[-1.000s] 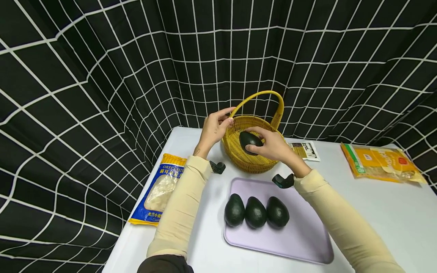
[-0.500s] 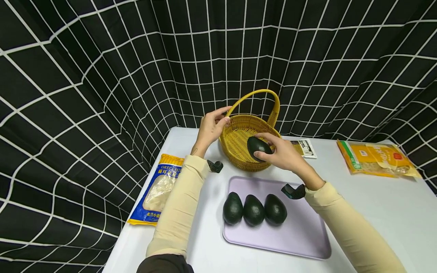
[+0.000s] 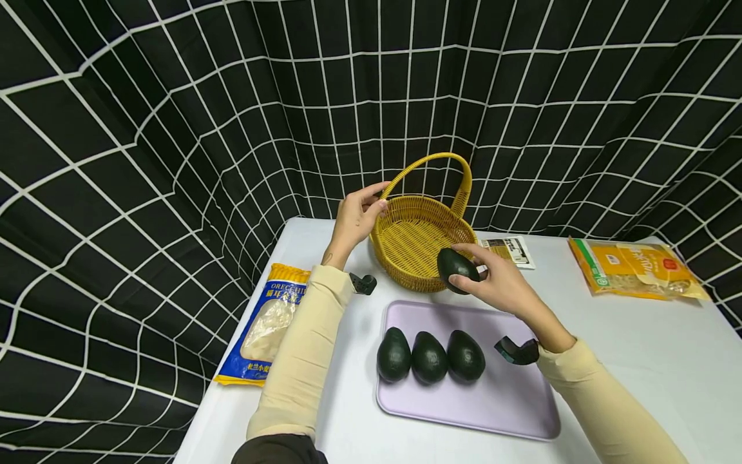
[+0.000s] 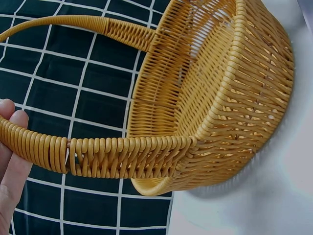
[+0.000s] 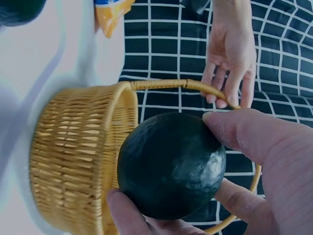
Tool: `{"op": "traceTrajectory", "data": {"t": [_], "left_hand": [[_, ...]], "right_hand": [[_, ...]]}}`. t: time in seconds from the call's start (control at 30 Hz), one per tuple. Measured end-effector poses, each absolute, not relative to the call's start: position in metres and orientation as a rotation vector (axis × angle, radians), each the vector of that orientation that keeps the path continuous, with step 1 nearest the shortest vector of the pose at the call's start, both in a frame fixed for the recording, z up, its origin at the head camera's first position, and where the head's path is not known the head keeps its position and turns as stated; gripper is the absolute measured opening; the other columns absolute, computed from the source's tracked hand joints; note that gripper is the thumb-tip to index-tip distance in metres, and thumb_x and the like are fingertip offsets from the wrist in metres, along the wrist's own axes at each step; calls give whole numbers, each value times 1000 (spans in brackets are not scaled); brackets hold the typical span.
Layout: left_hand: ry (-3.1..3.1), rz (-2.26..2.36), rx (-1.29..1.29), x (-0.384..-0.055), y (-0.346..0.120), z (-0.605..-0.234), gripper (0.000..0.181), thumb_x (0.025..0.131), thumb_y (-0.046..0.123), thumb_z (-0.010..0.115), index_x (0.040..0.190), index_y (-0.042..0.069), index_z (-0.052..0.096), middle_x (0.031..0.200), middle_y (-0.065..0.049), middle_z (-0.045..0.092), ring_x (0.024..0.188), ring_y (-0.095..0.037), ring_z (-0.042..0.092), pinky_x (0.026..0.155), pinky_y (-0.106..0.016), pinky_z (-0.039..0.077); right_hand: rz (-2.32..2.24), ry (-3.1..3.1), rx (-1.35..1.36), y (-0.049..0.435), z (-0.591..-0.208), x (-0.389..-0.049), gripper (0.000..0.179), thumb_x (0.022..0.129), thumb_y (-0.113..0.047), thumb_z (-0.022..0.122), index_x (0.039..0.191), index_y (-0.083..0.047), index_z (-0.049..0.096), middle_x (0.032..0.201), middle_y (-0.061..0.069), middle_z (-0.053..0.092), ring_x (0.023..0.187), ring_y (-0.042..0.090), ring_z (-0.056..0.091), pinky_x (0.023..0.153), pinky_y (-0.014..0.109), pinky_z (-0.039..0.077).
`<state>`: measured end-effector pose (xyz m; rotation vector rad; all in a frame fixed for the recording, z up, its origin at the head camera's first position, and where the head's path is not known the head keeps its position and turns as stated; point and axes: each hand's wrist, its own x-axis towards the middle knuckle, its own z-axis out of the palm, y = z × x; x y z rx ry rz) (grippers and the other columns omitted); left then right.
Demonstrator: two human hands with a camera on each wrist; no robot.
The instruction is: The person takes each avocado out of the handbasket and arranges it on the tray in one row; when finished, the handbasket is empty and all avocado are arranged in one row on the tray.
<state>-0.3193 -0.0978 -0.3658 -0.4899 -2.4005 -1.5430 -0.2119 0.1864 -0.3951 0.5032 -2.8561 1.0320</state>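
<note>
A yellow wicker basket point(image 3: 414, 241) with a tall arched handle stands at the back of the table, and its visible inside holds nothing. My left hand point(image 3: 355, 218) grips the left side of the handle point(image 4: 98, 154) between thumb and fingers. In my right hand point(image 3: 498, 280) is a dark green avocado point(image 3: 456, 270), pinched between thumb and fingers over the basket's front right rim. The right wrist view shows the avocado point(image 5: 171, 166) large, with the basket behind it. Several fingers under it are partly hidden. Three more avocados point(image 3: 429, 358) lie in a row on a lilac tray point(image 3: 510, 406).
A blue and yellow pasta bag point(image 3: 269, 322) lies left of the tray, partly under the left sleeve. Behind the right hand is a small brown and white packet point(image 3: 513, 251). An orange food bag point(image 3: 637, 267) lies far right. A black grid cloth point(image 3: 429, 96) hangs behind the table.
My right hand has carried the avocado from inside the basket rightward and toward me, to the front right rim. The left hand keeps its grip on the handle.
</note>
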Motion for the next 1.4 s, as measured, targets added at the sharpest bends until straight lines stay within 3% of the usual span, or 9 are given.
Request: {"op": "traceTrajectory", "data": {"t": [0.37, 0.7, 1.03, 1.4], "left_hand": [[-2410, -1540, -487, -319, -99, -366, 37, 101, 14, 63, 138, 19, 65, 99, -10, 75, 83, -19, 71, 73, -27, 56], [-2411, -1559, -471, -319, -100, -366, 38, 100, 12, 63, 138, 21, 65, 100, -9, 75, 85, -18, 71, 75, -28, 56], [-2419, -1553, -469, -320, -99, -366, 38, 101, 15, 64, 137, 22, 65, 99, -8, 75, 87, -21, 71, 75, -27, 55], [-2422, -1539, -471, -318, -99, -364, 38, 100, 12, 64, 138, 19, 65, 98, -9, 75, 85, -18, 70, 74, -27, 56]], "right_hand": [[1062, -2949, 332, 208, -404, -183, 63, 92, -42, 73, 147, -20, 52, 127, 22, 66, 108, 39, 67, 72, 36, 53], [1052, -2970, 232, 218, -423, -166, 63, 92, -48, 71, 147, -23, 52, 121, 24, 69, 112, 41, 66, 74, 40, 51], [1095, -2955, 145, 226, -442, -143, 66, 93, -47, 71, 148, -20, 49, 130, 27, 64, 112, 43, 66, 79, 54, 55], [1149, -3004, -34, 234, -459, -117, 67, 92, -47, 71, 149, -21, 48, 127, 30, 64, 109, 41, 67, 77, 53, 55]]}}
